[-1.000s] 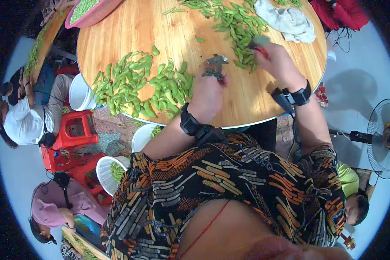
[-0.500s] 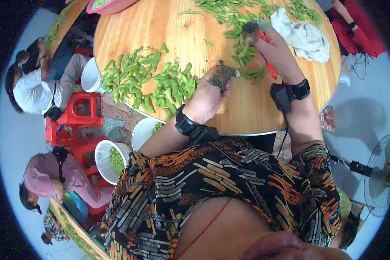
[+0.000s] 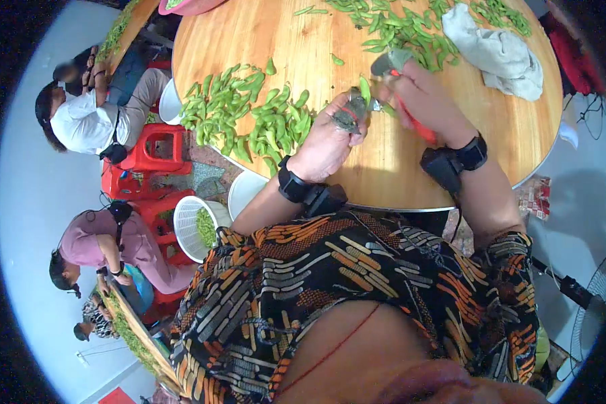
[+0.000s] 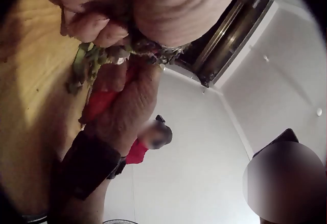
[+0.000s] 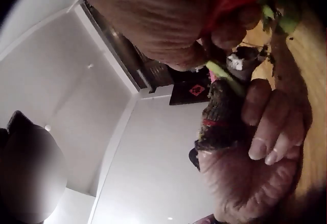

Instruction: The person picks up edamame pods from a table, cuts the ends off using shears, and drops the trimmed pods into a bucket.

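Note:
My left hand (image 3: 326, 145) pinches a green soybean pod (image 3: 365, 87), which stands up beside its thumb. A dark, frayed wrap (image 5: 219, 114) with a red band covers that thumb. Close beside it, my right hand (image 3: 434, 101) grips a red-handled tool (image 3: 417, 124) in its palm; the working end is hidden by the fingers. Its thumb also wears a grey-green wrap (image 3: 387, 62). In the right wrist view the pod (image 5: 225, 76) lies between both hands' fingertips. Loose soybean pods (image 3: 269, 124) spread over the wooden table (image 3: 262, 50) left of my left hand.
More pods (image 3: 411, 34) and a crumpled whitish cloth (image 3: 495, 57) lie beyond my right hand. A pink basin (image 3: 192, 7) stands at the far edge. Below left are a white basket (image 3: 192, 232) of green beans, red stools (image 3: 156, 148) and seated people.
My right hand has come from the far pods to beside my left hand. A pod now shows upright at the left thumb. The head view has shifted, so the table appears farther right.

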